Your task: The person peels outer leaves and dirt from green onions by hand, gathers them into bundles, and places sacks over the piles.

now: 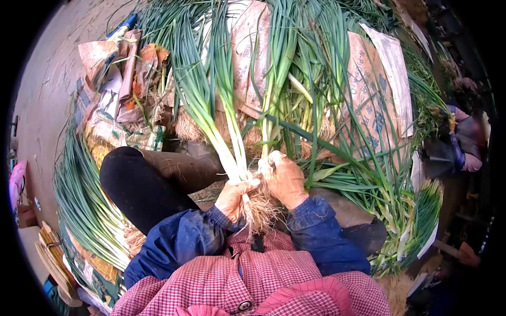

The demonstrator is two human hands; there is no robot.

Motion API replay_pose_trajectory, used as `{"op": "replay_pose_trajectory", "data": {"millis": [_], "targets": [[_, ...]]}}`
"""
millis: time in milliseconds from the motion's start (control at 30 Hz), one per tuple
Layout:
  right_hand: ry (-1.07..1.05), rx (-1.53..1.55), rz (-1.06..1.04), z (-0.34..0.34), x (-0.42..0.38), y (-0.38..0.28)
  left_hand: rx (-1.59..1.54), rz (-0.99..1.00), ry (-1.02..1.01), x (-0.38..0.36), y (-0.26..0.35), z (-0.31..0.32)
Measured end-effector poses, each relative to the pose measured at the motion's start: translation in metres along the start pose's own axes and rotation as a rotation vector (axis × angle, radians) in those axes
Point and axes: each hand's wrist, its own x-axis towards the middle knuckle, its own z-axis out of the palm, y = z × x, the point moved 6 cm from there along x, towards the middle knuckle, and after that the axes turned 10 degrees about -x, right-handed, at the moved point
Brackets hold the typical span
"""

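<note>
Long green onions [225,152] with white lower stems are gripped in my left hand [232,199], fingers closed around them just above the roots. Their shaggy brown roots [261,205] hang between my two hands, over my lap. My right hand [287,180] is closed beside it, thumb and fingers pinching the base of another green onion stalk [268,126] whose leaves stretch away from me. Its fingertips are close to the roots, and what lies under them is partly hidden.
A large heap of green onions [337,58] lies ahead on printed paper sacks [371,95]. Another pile [89,197] with roots towards me is at my left. Trimmed-looking stalks and leaves [403,226] lie at my right. A co-worker [466,139] is at the far right.
</note>
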Motion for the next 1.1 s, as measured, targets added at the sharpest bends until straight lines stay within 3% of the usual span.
{"op": "replay_pose_trajectory", "data": {"millis": [33, 100, 133, 200, 267, 300, 367, 400, 433, 500, 567, 600, 667, 733, 767, 833, 867, 933, 1033, 1100], "targets": [[0.112, 0.183, 0.062, 0.025, -0.004, 0.016, 0.036, -0.017, -0.024, -0.002, 0.0, 0.002], [-0.219, 1.029, 0.371, 0.051, 0.016, 0.028, 0.168, -0.033, -0.014, -0.006, -0.002, 0.002], [-0.125, 1.198, 0.293, 0.042, 0.025, 0.024, 0.133, -0.041, -0.06, -0.013, -0.001, 0.007], [0.063, 1.246, 0.161, 0.02, 0.043, 0.016, 0.041, -0.023, -0.108, -0.026, 0.007, 0.017], [0.23, 1.12, 0.118, 0.012, 0.048, 0.011, -0.051, -0.053, -0.115, -0.026, 0.007, 0.019], [0.192, 0.631, 0.279, 0.023, 0.047, 0.029, -0.066, -0.009, -0.128, -0.021, 0.007, 0.021], [0.08, 0.486, 0.336, 0.043, 0.028, 0.034, -0.01, 0.085, -0.005, -0.002, 0.008, -0.001], [0.104, 0.279, 0.179, 0.045, 0.014, 0.028, -0.01, 0.105, -0.034, 0.004, 0.008, -0.008], [0.102, 0.075, 0.037, 0.051, -0.014, 0.023, -0.032, 0.102, 0.066, -0.001, 0.007, -0.008], [-0.08, -0.006, -0.022, 0.073, -0.05, 0.038, 0.096, 0.087, 0.061, 0.003, 0.006, -0.021], [-0.461, -0.287, 0.009, 0.073, -0.058, 0.05, 0.138, 0.114, 0.095, 0.005, 0.004, -0.022], [-0.443, -0.404, 0.024, 0.059, -0.045, 0.051, 0.191, 0.132, 0.147, 0.002, 0.003, -0.027], [-0.135, -0.245, 0.15, 0.002, 0.007, 0.027, 0.238, 0.077, 0.141, -0.002, 0.0, -0.022], [0.282, -0.22, 0.111, -0.013, 0.059, 0.016, 0.334, 0.091, 0.121, -0.005, 0.001, -0.011], [-0.243, -0.224, 0.272, 0.004, 0.086, 0.016, 0.281, 0.125, 0.094, 0.0, -0.001, -0.015], [-0.175, 0.106, 0.136, 0.043, 0.085, 0.02, 0.261, 0.216, 0.04, 0.003, 0.006, -0.023], [-0.093, 0.1, 0.07, 0.046, 0.069, 0.017, 0.19, 0.202, -0.002, 0.006, 0.007, -0.029], [-0.242, -0.108, 0.015, 0.039, 0.024, 0.014, 0.085, 0.188, 0.067, 0.001, 0.009, -0.026], [-0.713, -0.317, -0.192, 0.072, -0.063, 0.045, -0.012, 0.169, 0.08, 0.01, 0.017, -0.027], [-0.691, -0.181, -0.235, 0.058, -0.062, 0.051, -0.005, 0.159, 0.057, 0.003, 0.02, -0.016]]}}
